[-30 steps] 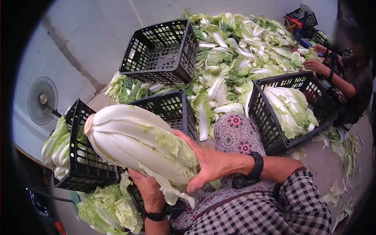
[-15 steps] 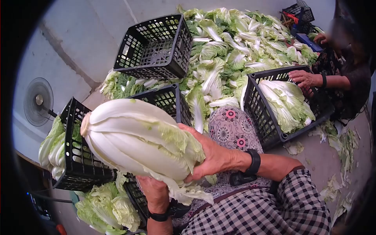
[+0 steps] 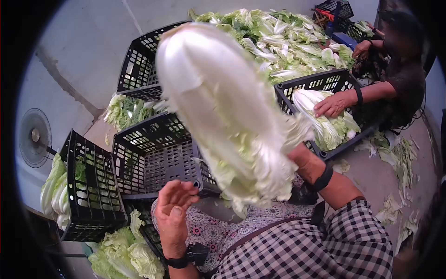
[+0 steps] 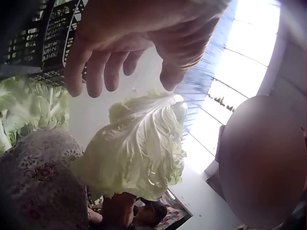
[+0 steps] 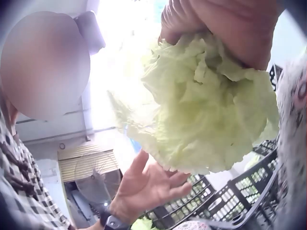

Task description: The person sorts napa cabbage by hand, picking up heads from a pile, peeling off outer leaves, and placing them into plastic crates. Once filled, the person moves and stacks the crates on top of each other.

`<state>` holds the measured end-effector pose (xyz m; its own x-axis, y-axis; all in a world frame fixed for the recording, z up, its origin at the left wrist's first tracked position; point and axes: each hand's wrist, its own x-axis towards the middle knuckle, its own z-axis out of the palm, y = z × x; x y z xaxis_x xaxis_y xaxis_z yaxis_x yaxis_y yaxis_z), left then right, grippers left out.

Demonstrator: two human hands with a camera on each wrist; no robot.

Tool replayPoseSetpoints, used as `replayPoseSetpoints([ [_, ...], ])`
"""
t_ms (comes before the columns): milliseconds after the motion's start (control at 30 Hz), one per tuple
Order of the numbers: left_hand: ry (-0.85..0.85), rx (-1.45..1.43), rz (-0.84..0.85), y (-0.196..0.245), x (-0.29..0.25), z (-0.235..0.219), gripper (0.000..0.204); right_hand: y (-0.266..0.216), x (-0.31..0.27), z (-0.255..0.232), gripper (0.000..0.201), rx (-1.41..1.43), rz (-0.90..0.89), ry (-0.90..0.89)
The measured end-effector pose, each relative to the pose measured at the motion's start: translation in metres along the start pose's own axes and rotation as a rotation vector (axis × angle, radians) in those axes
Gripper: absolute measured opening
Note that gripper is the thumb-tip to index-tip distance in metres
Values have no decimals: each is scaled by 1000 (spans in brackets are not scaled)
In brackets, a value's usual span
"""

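Observation:
A big napa cabbage (image 3: 223, 102), white at the stem end and pale green at the leaf tips, is held up in front of the body, stem end up and tilted left. My right hand (image 3: 304, 160) grips it near the leafy end; the cabbage hides most of the fingers. In the right wrist view, ruffled leaves (image 5: 206, 110) hang below the gripping right hand (image 5: 230, 28). My left hand (image 3: 174, 216) is off the cabbage, fingers loosely bent and holding nothing, beside the near crate (image 3: 169, 162). Its fingers spread apart from the cabbage in the left wrist view.
Behind the cabbage lies a heap of loose leaves (image 3: 288, 42). Black crates stand at the upper left (image 3: 139, 81) and left (image 3: 95, 186). More cabbages (image 3: 127, 251) lie lower left. At right, another person's hand (image 3: 337, 103) rests on a cabbage in a crate (image 3: 284, 95). A fan (image 3: 35, 135) stands far left.
The cabbage has swung up and right, its stem end now raised. My left hand has let go of it and dropped back. The other person's hand has come onto the crated cabbage.

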<state>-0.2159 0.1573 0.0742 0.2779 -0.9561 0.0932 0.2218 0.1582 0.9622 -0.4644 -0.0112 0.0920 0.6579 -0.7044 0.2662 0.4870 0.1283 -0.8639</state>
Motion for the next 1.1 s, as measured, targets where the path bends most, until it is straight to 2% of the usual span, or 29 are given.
replayPoseSetpoints([
  [33, -5, 32, -16, 0, -3, -11, 64, -16, -4, -18, 47, 63, -21, -51],
  [100, -4, 49, 3, -1, -7, -21, 50, -19, -21, -64, 35, -537, -290, 46],
  [133, 4, 58, -2, -1, -8, -25, 50, -21, -27, -79, 33, -977, -436, 86],
  [167, 11, 67, -9, 0, -9, -30, 49, -23, -32, -95, 30, -1409, -590, 199],
  [233, 12, 69, 1, -3, -10, -42, 48, -37, -42, -102, 30, -1100, -509, 341],
  [267, 18, 64, 0, -5, -10, -45, 48, -44, -48, -110, 37, -717, -309, 523],
  [300, 24, 60, -1, -6, -11, -47, 48, -51, -53, -116, 45, -274, -202, 743],
  [400, 31, 53, -19, -12, -11, -51, 48, -71, -55, -117, 53, -512, -399, 726],
  [533, 10, 67, -54, -18, -9, -49, 47, -89, -65, -125, 52, -669, -348, 800],
  [667, 9, 119, -99, -22, -10, -49, 48, -86, -73, -153, 50, -797, -319, 842],
  [767, 4, 129, -113, -23, -11, -51, 48, -83, -76, -169, 56, -1073, -360, 906],
  [867, 18, 127, -119, -24, -12, -53, 48, -84, -81, -179, 65, -1420, -215, 994],
  [900, 21, 127, -120, -25, -12, -54, 47, -82, -83, -185, 73, -1506, -109, 995],
  [1000, 29, 151, -131, -26, -12, -53, 47, -68, -78, -197, 80, -1790, 443, 948],
  [1033, 32, 162, -134, -27, -12, -52, 47, -50, -90, -228, 83, -1805, 524, 750],
  [1067, 31, 148, -147, -27, -13, -51, 48, -41, -91, -228, 86, -1808, 599, 549],
  [1100, 31, 134, -162, -27, -14, -49, 49, -36, -91, -230, 86, -1712, 831, 397],
])
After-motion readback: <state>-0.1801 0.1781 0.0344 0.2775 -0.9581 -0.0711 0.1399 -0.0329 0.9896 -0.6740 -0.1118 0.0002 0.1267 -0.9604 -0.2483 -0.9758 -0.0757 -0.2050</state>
